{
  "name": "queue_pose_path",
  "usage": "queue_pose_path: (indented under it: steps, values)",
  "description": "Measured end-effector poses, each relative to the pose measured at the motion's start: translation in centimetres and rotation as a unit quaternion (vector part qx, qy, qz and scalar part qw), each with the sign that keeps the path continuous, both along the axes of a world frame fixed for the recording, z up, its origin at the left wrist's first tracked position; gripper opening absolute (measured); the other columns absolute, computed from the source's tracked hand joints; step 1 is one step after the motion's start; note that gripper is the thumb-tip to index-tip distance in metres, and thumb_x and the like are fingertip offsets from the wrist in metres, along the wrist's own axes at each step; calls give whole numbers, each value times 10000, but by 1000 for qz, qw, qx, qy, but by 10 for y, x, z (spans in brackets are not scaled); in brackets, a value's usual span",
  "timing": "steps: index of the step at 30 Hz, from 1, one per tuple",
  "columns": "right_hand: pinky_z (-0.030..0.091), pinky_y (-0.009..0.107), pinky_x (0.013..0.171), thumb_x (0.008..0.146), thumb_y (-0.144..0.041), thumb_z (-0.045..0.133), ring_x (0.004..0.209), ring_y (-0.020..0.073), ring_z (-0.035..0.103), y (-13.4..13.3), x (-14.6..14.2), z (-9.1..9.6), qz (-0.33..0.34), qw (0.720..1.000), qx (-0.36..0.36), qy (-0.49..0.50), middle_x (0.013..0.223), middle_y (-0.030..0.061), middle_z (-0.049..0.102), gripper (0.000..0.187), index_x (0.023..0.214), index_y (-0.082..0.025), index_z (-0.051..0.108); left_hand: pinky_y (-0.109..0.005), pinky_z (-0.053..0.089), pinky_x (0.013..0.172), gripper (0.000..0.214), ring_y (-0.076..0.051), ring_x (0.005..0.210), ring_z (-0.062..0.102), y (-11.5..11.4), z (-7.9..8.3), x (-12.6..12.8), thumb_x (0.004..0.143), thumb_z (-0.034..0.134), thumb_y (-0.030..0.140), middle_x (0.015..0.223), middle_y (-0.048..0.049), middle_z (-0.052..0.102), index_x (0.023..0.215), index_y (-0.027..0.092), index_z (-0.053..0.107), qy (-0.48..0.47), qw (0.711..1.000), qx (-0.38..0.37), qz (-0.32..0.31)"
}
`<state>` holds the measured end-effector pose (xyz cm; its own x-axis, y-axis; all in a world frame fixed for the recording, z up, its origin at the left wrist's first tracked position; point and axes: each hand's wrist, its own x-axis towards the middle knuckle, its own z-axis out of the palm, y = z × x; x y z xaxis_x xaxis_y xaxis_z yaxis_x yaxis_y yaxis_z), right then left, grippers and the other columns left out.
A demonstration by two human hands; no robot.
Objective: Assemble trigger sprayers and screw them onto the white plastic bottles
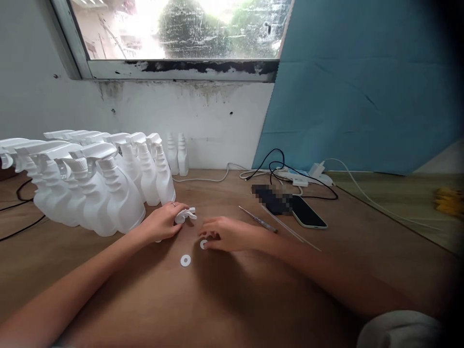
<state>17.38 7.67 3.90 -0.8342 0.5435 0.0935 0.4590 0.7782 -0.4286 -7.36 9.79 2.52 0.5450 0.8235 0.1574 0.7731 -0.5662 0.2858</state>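
Observation:
My left hand (pixel 165 222) is closed round a white spray trigger head (pixel 185 215), whose nozzle and lever stick out to the right of the fingers. Close by on its right, my right hand (pixel 226 234) is low over the table with fingers curled and the thumb apart from them. The right thumb tip overlaps a white ring washer (pixel 202 244); whether it presses on it I cannot tell. A second white washer (pixel 185 260) lies flat, nearer to me. Part of a small white piece (pixel 158 240) peeks out below the left hand.
Several white spray bottles (pixel 123 203) with trigger heads crowd the left side. Two slim white bottles (pixel 183 157) stand by the wall. At right lie a screwdriver (pixel 259 220), thin clear tubes (pixel 286 226), a phone (pixel 308 211), and a power strip (pixel 304 175) with cables.

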Motion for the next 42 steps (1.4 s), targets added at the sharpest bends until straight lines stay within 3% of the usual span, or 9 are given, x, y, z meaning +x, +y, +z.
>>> queue_pose_path:
  steps: [4, 8, 13, 17, 23, 28, 32, 38, 42]
  values:
    - [468, 256, 807, 888, -209, 557, 927, 160, 606, -9, 3, -19, 35, 995, 92, -20, 1025, 70, 632, 208, 1059, -184, 673, -331, 472, 808, 363, -254, 990, 602, -6, 4, 6, 843, 496, 257, 1074, -86, 646, 1201, 214, 538, -23, 1000, 1, -2]
    - [476, 268, 720, 916, -168, 482, 799, 154, 600, -11, 12, -28, 85, 968, 233, -31, 890, 72, 643, 184, 937, -137, 661, -270, 471, 698, 355, -195, 803, 627, -16, 4, 18, 834, 534, 273, 1012, -69, 665, 1182, 204, 545, -85, 996, -20, -26]
    - [471, 266, 702, 915, -143, 506, 762, 132, 577, -18, 22, -17, 50, 913, 384, 130, 877, 64, 654, 121, 948, -127, 621, -240, 476, 701, 350, -159, 788, 628, -31, 1, 37, 861, 552, 324, 996, -43, 684, 1184, 192, 526, -178, 977, -88, -71]
    - [461, 249, 658, 878, -97, 552, 718, 112, 547, -19, 22, -12, 5, 893, 393, 219, 873, 57, 643, 138, 998, -129, 613, -231, 480, 704, 366, -142, 791, 628, -38, -5, 47, 888, 544, 367, 992, -31, 693, 1210, 199, 495, -220, 955, -164, -113]
    - [421, 292, 652, 876, -111, 555, 728, 129, 540, -15, 17, -28, 23, 897, 398, 192, 902, 53, 657, 175, 1036, -149, 616, -242, 491, 755, 394, -151, 864, 641, -35, -18, 48, 869, 594, 343, 994, -37, 691, 1211, 201, 459, -275, 922, -236, -136]
    - [441, 323, 753, 871, -85, 527, 821, 147, 568, -14, 17, -38, 27, 910, 353, 217, 951, 69, 653, 231, 1082, -162, 581, -221, 460, 677, 435, -120, 759, 588, -37, -21, 46, 856, 610, 322, 972, -6, 668, 1207, 242, 365, -259, 933, -210, -135]
    - [457, 334, 778, 853, -92, 513, 859, 164, 569, -14, 17, -46, 6, 918, 317, 239, 992, 88, 634, 204, 1042, -167, 537, -190, 383, 577, 357, -86, 620, 477, -38, -25, 45, 870, 584, 331, 814, 60, 586, 1081, 255, 305, -259, 941, -176, -125]
    - [460, 347, 852, 839, -120, 521, 928, 176, 547, -16, 14, -48, -9, 924, 309, 224, 998, 86, 604, 180, 1010, -174, 531, -199, 415, 658, 195, -98, 728, 525, -36, -30, 43, 893, 545, 372, 813, 36, 548, 941, 212, 443, -261, 937, -190, -136]
    - [455, 363, 862, 830, -146, 531, 939, 189, 539, -16, 14, -47, -15, 928, 313, 200, 1017, 98, 587, 215, 1045, -167, 532, -177, 381, 564, 216, -102, 700, 522, -35, -29, 42, 879, 557, 393, 775, 34, 552, 934, 205, 464, -242, 945, -184, -118]
